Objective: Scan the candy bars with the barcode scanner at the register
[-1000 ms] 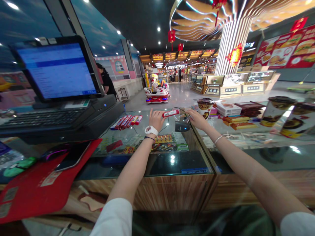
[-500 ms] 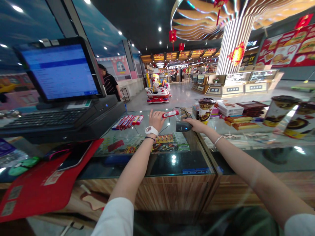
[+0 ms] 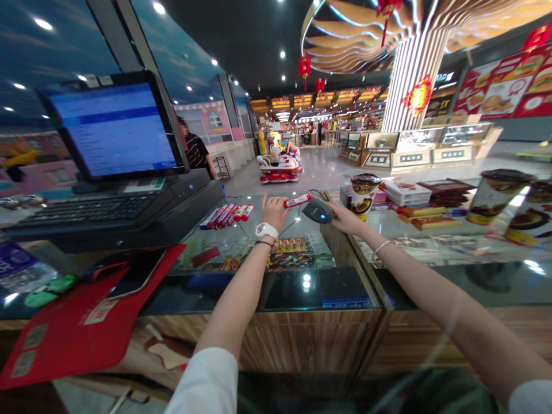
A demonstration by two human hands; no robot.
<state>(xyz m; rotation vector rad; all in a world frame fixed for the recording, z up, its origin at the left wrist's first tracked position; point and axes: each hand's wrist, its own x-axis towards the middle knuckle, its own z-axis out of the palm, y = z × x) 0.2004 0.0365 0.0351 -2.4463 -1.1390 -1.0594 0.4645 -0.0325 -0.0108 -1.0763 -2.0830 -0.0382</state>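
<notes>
Above the glass-topped, wood-fronted desk, the left hand pinches one end of a slim red-and-white packet, its other fingers raised and spread; the right hand has its fingers closed round a dark grey plastic scanner with a blue light, though their exact grip is partly hidden. The packet, gripped only by that end, could tilt or slip onto the glass, and the scanner's nose, very near its free end, could knock it loose. The thin black cable might snag, and a careless swing of the right wrist could topple the tall brown-and-white lidded cup just beside it. That cup reads "Dove"; a distant display counter shows "TOBACCO". Print on the packet's white label and on the blue-lit black monitor is too small or blurred to read.
</notes>
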